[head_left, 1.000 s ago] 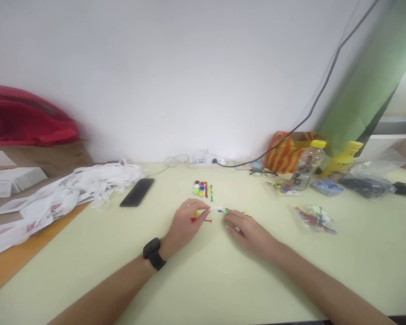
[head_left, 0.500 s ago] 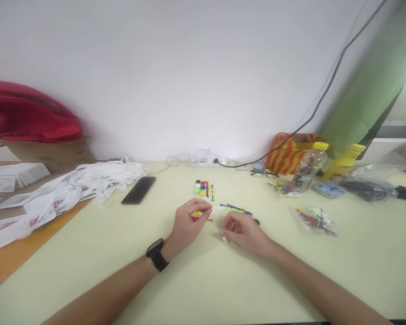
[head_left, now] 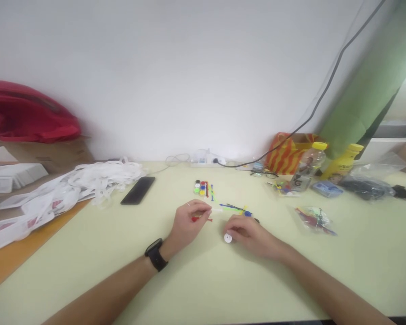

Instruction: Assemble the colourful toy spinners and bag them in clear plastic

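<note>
My left hand (head_left: pixel 186 224), with a black watch on its wrist, rests on the pale green table (head_left: pixel 203 280) with its fingers curled over a red stick piece (head_left: pixel 201 219); a white stick (head_left: pixel 217 210) lies at its fingertips. My right hand (head_left: pixel 248 235) lies beside it, fingers closed, pinching a small white disc (head_left: pixel 228 238) at the fingertips. Green, blue and yellow sticks (head_left: pixel 235 208) and a blue disc (head_left: pixel 247 213) lie just beyond my right hand. A cluster of small coloured discs and sticks (head_left: pixel 203 188) sits farther back.
A black phone (head_left: pixel 137 190) lies left of centre beside a heap of white straps and packets (head_left: pixel 64 192). At the right are a clear bag of coloured pieces (head_left: pixel 314 219), two bottles (head_left: pixel 307 169), a striped bag (head_left: pixel 284 155) and a power strip (head_left: pixel 206 160) by the wall.
My right hand has drawn back from the coloured sticks toward me, and a small white disc now shows at its fingertips. My left hand has stayed in place.
</note>
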Tool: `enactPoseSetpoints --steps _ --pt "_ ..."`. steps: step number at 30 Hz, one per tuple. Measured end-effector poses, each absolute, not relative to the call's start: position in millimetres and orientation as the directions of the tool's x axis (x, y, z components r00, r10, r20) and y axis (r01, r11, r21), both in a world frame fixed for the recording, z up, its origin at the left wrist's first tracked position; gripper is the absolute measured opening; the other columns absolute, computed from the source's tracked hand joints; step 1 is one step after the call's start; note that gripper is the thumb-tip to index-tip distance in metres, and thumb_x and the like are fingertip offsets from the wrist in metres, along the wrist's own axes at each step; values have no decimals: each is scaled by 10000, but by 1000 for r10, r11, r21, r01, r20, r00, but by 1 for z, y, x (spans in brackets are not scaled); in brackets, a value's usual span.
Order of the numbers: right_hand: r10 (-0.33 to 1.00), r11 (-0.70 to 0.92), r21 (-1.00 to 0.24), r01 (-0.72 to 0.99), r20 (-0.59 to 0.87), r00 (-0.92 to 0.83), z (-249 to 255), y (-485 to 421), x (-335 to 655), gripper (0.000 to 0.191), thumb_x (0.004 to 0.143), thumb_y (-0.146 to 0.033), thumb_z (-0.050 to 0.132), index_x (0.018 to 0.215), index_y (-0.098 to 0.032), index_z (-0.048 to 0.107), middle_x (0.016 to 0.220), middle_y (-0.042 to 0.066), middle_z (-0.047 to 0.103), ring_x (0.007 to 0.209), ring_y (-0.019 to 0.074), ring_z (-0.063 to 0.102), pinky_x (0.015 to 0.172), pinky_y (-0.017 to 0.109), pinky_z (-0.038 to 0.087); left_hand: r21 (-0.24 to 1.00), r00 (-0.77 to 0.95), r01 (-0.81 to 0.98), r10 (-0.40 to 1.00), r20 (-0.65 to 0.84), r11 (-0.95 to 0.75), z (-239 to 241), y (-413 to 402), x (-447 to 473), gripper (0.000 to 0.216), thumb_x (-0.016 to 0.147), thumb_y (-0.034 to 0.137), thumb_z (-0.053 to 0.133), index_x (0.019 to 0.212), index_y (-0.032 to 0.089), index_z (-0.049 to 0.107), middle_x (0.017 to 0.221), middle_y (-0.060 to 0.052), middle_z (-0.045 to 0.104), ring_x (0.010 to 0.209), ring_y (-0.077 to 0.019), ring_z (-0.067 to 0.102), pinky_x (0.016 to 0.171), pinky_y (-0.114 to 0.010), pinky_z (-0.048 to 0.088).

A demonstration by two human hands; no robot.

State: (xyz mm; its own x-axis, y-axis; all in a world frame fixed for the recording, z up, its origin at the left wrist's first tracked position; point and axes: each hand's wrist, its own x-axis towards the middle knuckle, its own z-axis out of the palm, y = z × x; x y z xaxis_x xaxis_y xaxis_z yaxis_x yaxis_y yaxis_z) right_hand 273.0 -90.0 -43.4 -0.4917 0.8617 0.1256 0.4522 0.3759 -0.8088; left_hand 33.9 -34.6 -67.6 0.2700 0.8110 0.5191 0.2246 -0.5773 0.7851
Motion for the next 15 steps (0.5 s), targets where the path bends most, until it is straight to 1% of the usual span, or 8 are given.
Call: enactPoseSetpoints --steps 2,4,6,9,12,15 --pt "864 376 -816 440 138 -484 -45 -90 272 258 1027 -311 501 891 -220 700 978 56 657 910 199 642 819 311 518 839 338 167 830 444 -517 -66 -37 34 132 935 306 701 973 200 770 989 -73 706 870 -193 714 742 -321 646" --pt "856 398 -812 427 161 -492 -45 -90 272 260 1034 -313 492 907 -221 699 988 53 656 924 197 643 860 321 517 861 442 159 815 375 -482 -62 -40 34 154 955 314 676 1000 192 760 999 -75 696 864 -183 709 760 -315 639" --pt "843 416 -814 406 178 -508 -44 -91 273 212 1025 -305 514 952 -226 697 1021 54 655 949 195 644 893 324 520 835 520 214 783 342 -508 -59 -42 34 166 981 308 636 1027 200 753 1012 -75 690 882 -177 696 766 -301 620" --pt "822 452 -800 395 201 -533 -44 -93 276 96 964 -249 598 1003 -231 685 1075 54 650 995 197 636 922 324 519 752 552 312 755 354 -581 -57 -43 33 181 1012 271 573 1025 217 745 1004 -64 682 896 -173 675 784 -298 591" --pt "841 453 -760 466 190 -507 -50 -92 275 49 910 -216 649 951 -226 673 989 34 639 888 184 616 822 309 516 677 529 375 746 405 -633 -59 -38 30 180 1009 230 559 1023 225 738 997 -55 689 926 -183 672 836 -318 571" --pt "892 374 -785 494 158 -425 -60 -84 268 67 900 -234 657 964 -223 669 920 15 635 772 161 585 701 284 490 648 489 406 753 441 -644 -62 -31 26 157 990 204 581 999 223 737 989 -49 703 933 -185 679 821 -304 563"
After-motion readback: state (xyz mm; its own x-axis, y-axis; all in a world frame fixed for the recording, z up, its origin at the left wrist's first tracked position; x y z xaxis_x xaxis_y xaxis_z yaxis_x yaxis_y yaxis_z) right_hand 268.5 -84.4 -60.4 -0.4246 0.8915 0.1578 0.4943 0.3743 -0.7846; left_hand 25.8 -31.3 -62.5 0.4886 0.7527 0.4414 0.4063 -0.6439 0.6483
